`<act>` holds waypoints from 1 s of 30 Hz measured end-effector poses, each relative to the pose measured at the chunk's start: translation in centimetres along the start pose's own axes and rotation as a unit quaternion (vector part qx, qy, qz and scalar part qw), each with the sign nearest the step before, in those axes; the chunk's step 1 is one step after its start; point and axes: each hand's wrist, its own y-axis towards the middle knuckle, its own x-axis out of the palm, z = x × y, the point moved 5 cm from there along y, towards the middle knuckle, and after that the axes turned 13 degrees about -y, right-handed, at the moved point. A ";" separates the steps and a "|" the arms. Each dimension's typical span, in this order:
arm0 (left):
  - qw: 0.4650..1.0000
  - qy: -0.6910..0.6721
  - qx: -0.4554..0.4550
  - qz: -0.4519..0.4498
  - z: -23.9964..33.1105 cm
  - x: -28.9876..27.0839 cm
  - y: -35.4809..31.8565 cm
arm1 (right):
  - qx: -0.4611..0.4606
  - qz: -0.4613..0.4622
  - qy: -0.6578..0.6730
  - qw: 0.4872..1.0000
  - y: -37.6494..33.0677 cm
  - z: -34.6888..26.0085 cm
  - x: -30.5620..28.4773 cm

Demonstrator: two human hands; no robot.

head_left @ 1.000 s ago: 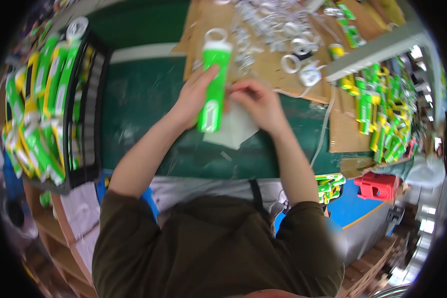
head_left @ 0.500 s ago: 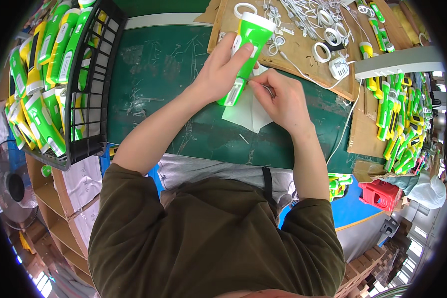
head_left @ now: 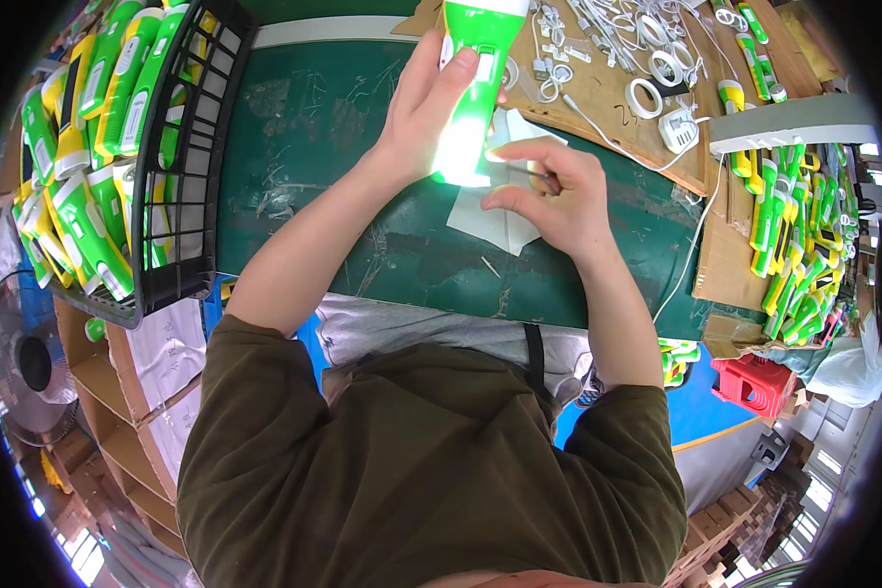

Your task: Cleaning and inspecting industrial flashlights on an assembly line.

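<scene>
My left hand [head_left: 420, 118] is wrapped round a green and white flashlight [head_left: 487, 41], its wide white head pointing away from me. The lower end of the flashlight glows a strong white, and the glare hides its details. Beside that end is my right hand [head_left: 564, 192], its thumb and forefinger apart and not touching the flashlight. A thin dark thing [head_left: 551, 182] shows within its curled fingers; its kind cannot be made out. White paper [head_left: 500, 220] lies on the green table [head_left: 299, 127] below the hands.
At left stands a black crate [head_left: 178, 162] of green and yellow flashlights. A wooden board [head_left: 598, 118] at the back right carries white cables, white rings [head_left: 644, 98] and a white plug adapter [head_left: 678, 130]. More flashlights [head_left: 794, 245] are heaped at the far right, near a red plastic stool [head_left: 755, 384].
The flashlight has moved up and away from me in my left hand, and its lower end now glows brightly. My right thumb and forefinger have parted and come off the flashlight.
</scene>
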 end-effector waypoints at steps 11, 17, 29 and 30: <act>0.943 -0.163 -0.191 0.218 -1.2 -1.6 -0.3 | -0.310 0.002 -0.184 0.933 -0.8 -2.6 1.4; 0.967 -0.154 -0.141 0.147 -2.8 0.7 -1.8 | 0.078 0.132 0.003 0.988 -0.2 0.1 1.4; 0.964 -0.108 -0.219 0.100 -3.0 2.0 -0.2 | -0.036 0.333 -0.258 0.906 0.9 2.8 -4.7; 0.962 -0.102 -0.223 0.124 -2.8 2.0 -0.4 | -0.036 0.324 -0.304 0.895 1.0 2.8 -5.4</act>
